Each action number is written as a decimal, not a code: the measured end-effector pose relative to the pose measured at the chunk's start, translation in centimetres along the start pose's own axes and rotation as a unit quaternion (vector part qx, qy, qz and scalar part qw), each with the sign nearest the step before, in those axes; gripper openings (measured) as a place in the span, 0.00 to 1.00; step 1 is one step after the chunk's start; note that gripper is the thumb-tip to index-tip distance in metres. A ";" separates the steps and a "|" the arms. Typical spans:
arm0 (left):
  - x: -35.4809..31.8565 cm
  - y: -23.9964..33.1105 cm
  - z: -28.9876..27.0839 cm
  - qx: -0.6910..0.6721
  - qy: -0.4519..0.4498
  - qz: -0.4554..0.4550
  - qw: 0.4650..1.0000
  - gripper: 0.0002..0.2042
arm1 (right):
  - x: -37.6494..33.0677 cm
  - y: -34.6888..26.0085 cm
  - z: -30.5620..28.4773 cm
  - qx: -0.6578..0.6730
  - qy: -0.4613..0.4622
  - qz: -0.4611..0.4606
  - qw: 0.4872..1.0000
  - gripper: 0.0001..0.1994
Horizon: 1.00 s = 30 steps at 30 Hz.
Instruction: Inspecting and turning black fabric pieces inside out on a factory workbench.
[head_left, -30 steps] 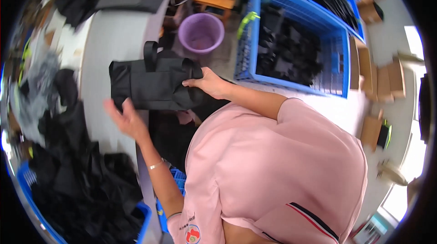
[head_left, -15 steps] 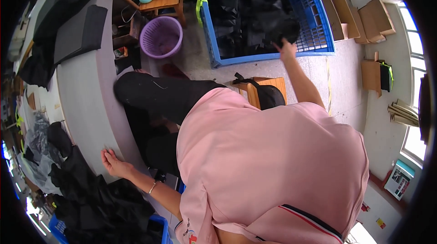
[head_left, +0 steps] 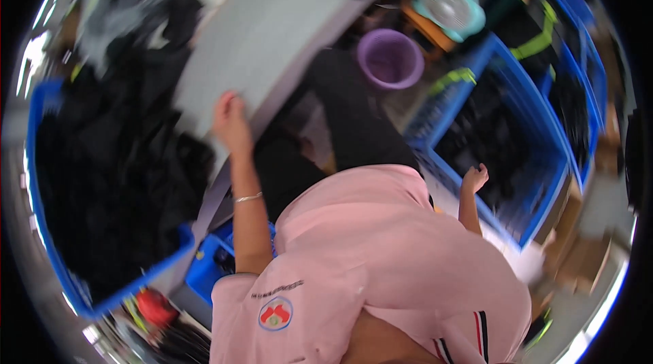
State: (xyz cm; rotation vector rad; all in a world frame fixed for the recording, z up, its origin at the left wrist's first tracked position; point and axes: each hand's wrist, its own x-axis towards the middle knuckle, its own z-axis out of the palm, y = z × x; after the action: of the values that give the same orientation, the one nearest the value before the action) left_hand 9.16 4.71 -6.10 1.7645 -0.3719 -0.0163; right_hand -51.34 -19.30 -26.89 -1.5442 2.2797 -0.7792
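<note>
My left hand [head_left: 232,125] is over the grey-white tabletop [head_left: 272,31], its fingers curled together. Blur hides whether anything small is between them. Beside it, a heap of black fabric [head_left: 122,180] fills a large blue crate [head_left: 42,228] on the left. At the near edge of another blue crate [head_left: 537,126] on the right is my right hand [head_left: 475,179]. Its fingers are loosely curled in, and nothing shows in them. Black fabric pieces [head_left: 486,129] lie inside that crate, just beyond the hand.
A purple basket [head_left: 390,59] and a turquoise fan [head_left: 449,5] on a wooden stool stand ahead, past my legs. More blue crates [head_left: 585,85] with black material line the far right. Cardboard boxes [head_left: 585,255] are at the right. A small blue bin [head_left: 207,269] sits near my left elbow.
My view has swung left, bringing the left crate fully in. My right hand has come back from the black fabric inside the right crate. My left hand stays over the tabletop.
</note>
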 end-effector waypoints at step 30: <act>-2.5 1.6 -3.4 -0.196 -0.056 -0.051 0.978 0.08 | -30.9 -69.6 19.9 0.250 -0.199 -0.660 0.680 0.14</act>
State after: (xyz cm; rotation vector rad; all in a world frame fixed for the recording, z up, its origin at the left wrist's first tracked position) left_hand 7.11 8.35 -4.26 1.3928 -0.3338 -0.2475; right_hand 24.28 -16.21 -5.23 -2.5135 0.2461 -1.0208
